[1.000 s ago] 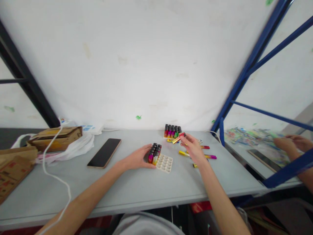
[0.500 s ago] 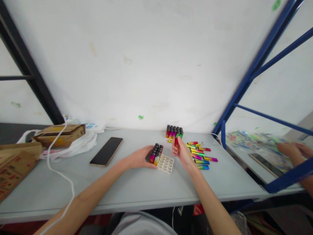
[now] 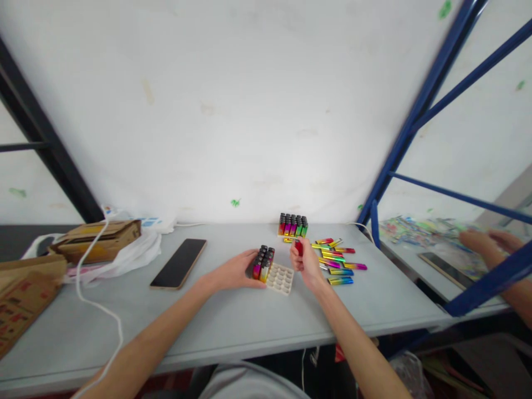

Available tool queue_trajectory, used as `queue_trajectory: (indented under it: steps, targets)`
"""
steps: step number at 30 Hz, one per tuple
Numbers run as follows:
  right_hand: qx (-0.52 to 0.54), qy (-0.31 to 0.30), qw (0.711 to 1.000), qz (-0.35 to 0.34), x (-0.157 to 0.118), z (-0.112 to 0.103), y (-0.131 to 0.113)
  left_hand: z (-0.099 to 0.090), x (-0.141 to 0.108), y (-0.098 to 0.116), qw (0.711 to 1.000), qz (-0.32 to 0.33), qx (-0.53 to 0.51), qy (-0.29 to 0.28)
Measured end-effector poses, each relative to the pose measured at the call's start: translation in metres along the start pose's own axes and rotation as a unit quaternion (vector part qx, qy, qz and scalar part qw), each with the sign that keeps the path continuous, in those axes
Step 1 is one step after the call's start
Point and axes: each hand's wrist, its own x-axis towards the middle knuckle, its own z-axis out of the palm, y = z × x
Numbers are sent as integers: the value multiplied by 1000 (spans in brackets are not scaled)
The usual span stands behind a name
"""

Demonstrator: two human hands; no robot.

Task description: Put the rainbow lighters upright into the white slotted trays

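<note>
A white tray [image 3: 281, 279] with round sockets lies on the table, its left part filled with upright black-topped lighters [image 3: 263, 262] in shiny colours. My left hand [image 3: 239, 270] is closed round the left side of this tray, fingers behind and thumb in front. Just right of the tray, my right hand [image 3: 308, 260] is raised and closed on a red lighter [image 3: 298, 247]; the fist hides its lower part. Loose metallic lighters [image 3: 341, 264] in several colours lie scattered beyond my right hand.
A full block of upright lighters [image 3: 293, 224] stands near the wall. At left are a dark phone [image 3: 178, 264], cardboard boxes [image 3: 106, 241], a white plastic bag [image 3: 139, 257] and a white cable [image 3: 100, 303]. A blue frame [image 3: 405, 136] rises at right, beyond which another person's hands [image 3: 490, 244] appear.
My right hand still holds the red lighter, now tilted more, with less of it showing. My left hand stays at the tray. The view has shifted slightly.
</note>
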Motion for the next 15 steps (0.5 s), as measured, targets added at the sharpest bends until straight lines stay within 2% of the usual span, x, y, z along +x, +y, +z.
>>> queue_trajectory:
  steps: [4, 10, 15]
  targets:
    - [2, -16, 1000, 10, 0, -1, -1, 1, 0, -2, 1000, 2, 3, 1]
    - [-68, 0, 998, -15, 2, -1, 5, 1, 1, -1, 1000, 4, -1, 1]
    - [-104, -20, 990, -91, 9, -1, 9, 1, 2, -3, 1000, 21, -6, 4]
